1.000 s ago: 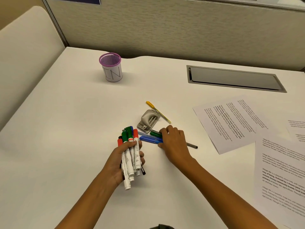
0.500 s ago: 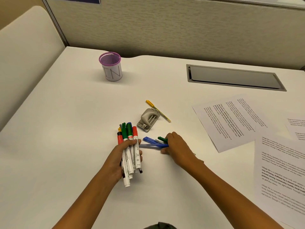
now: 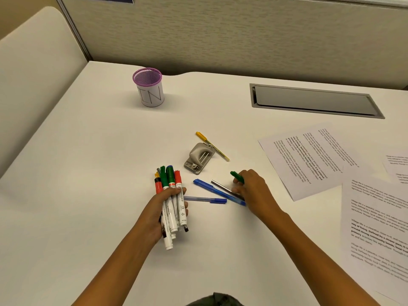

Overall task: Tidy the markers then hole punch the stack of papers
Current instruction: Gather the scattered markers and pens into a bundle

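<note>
A: Left hand (image 3: pixel 164 208)?
B: Fist closed round a bundle of markers (image 3: pixel 171 195). The caps point far: green, blue, red and orange-red show. The white barrels stick out of the near side of the fist. It is held over the middle of the table (image 3: pixel 88 173).

A: Right hand (image 3: pixel 254 191)?
B: Just right of the left one, knuckles up, fingers curled on a green pen (image 3: pixel 237 176). Only the pen's green end shows, past the fingers on the far side.

A: Loose items between the hands?
B: A blue pen (image 3: pixel 212 188) lies slanted, its near end running under the right hand. A grey pen (image 3: pixel 221 187) lies just beside it on the same slant, also reaching under the fingers. Cannot tell whether either is gripped. A clear-barrelled pen (image 3: pixel 205 199) with a blue cap lies crosswise, its left end near the left hand.

A: Hole punch (image 3: pixel 198 159)?
B: Grey, flat on the table, just far of both hands. A yellow pen (image 3: pixel 212 145) lies against its far-right side.

A: Papers?
B: Spread out to the right, lying apart rather than in a stack. One printed sheet (image 3: pixel 304 160) is right of the punch. A second sheet (image 3: pixel 375 228) lies nearer, meeting the first at a corner. A third sheet (image 3: pixel 397 164) is cut off at the right edge.

A: Holder?
B: A purple mesh cup (image 3: pixel 150 87) marked "IN" stands upright at far left, well apart from the hands.
</note>
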